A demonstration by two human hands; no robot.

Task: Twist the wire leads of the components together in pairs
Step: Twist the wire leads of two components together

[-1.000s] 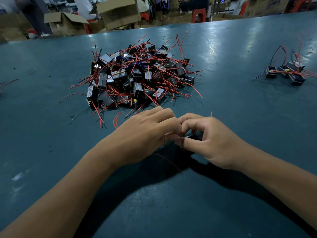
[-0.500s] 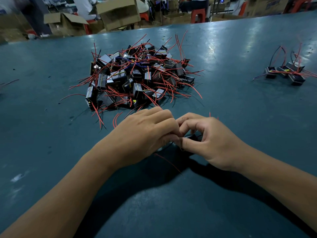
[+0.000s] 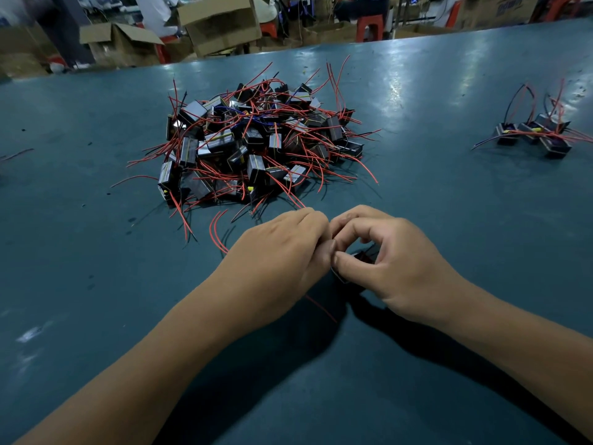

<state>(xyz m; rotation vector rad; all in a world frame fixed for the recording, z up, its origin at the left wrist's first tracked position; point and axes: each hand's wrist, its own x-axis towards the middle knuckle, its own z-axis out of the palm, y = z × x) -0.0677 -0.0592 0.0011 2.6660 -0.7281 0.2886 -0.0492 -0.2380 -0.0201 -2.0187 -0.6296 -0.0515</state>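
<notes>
Hands: 2 (left (image 3: 276, 258), right (image 3: 398, 268)) | held component (image 3: 361, 256): 1 | finished components (image 3: 534, 136): 4

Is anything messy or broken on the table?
Nothing looks broken. The big pile of components is a jumble, red wires poking out every way. One stray wire lies alone at the table's far left edge. Both hands work normally.

1. Dim indoor scene, cool teal cast.
2. Overhead light from far side; pale glare patches on table (image 3: 414, 91) upper right.
3. Hard dark shadows under left hand (image 3: 282, 255) and right hand (image 3: 394, 264), running toward camera.
4. Wide-angle bend: far table edge curves.
5. Background boxes (image 3: 221, 24) soft, blurred.
6. Pile of parts (image 3: 256, 146) fairly sharp; small group (image 3: 539, 136) at right softer.
</notes>
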